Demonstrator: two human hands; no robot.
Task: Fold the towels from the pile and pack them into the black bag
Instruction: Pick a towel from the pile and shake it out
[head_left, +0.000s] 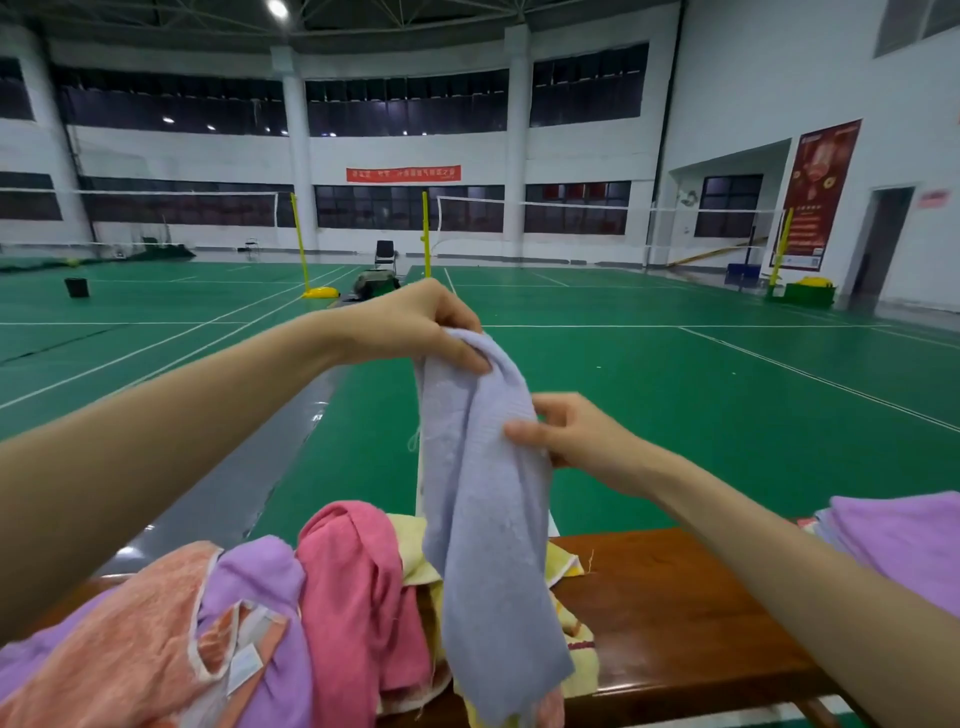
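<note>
purple stack (904, 545) — cut off right | pile (156, 649) — cut off below | banner (403, 173) text unreadable

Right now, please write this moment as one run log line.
left hand: grips lavender towel top | right hand: pinches its edge | pile: unfolded on bench | bag: unseen

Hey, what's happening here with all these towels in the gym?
A person is sorting towels at a wooden table beside a badminton court. The left hand grips the top of a lavender-blue towel and holds it up, while the right hand pinches its edge lower down. The towel hangs unfolded over a loose pile of pink, purple, peach and yellow towels. A stack of purple towels lies at the right. No black bag is in view.
</note>
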